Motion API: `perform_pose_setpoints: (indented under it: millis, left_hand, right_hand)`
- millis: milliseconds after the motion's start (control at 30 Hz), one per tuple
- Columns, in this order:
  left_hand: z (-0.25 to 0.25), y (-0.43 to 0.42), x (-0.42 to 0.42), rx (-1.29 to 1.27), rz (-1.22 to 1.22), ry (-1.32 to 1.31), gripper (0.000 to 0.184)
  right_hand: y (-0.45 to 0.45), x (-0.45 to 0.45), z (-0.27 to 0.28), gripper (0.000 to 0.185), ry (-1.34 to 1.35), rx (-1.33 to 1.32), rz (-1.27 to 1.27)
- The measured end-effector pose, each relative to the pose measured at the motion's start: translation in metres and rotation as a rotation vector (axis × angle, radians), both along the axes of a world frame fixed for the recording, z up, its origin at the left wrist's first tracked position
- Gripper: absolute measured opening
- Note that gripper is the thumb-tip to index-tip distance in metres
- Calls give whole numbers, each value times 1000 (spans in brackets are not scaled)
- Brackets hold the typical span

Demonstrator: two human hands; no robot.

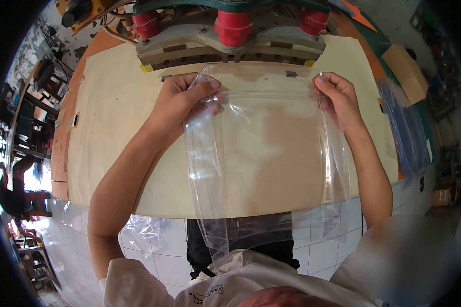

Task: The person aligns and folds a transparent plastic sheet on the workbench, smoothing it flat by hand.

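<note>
Pinching plastic near top with left hand and right hand | spread over table, by machine | not let go yet

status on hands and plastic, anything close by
Left hand, right hand: both pinching clear plastic near far end. Lower end overhangs table. Machine close beyond.

Clear plastic sheeting, creased along both sides, overhangs the cream worktop.

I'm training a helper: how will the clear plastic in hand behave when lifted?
The plastic is probably floppy, judging by its creased sides. It looks thin and see-through, so likely light. Its glossy shine suggests it may be slippery.
</note>
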State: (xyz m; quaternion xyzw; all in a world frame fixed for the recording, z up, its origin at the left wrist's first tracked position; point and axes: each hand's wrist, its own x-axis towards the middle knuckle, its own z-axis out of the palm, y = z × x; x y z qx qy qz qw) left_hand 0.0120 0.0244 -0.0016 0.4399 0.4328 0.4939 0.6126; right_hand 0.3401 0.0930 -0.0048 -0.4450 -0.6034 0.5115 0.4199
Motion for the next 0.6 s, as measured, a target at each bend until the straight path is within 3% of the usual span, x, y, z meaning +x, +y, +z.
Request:
perform_pose_setpoints:
  millis: [600]
  left_hand:
    - [2, -1, -1, 25, -13, -1, 18]
  right_hand:
    - [-1, -1, 2, 19, 29, 18, 5]
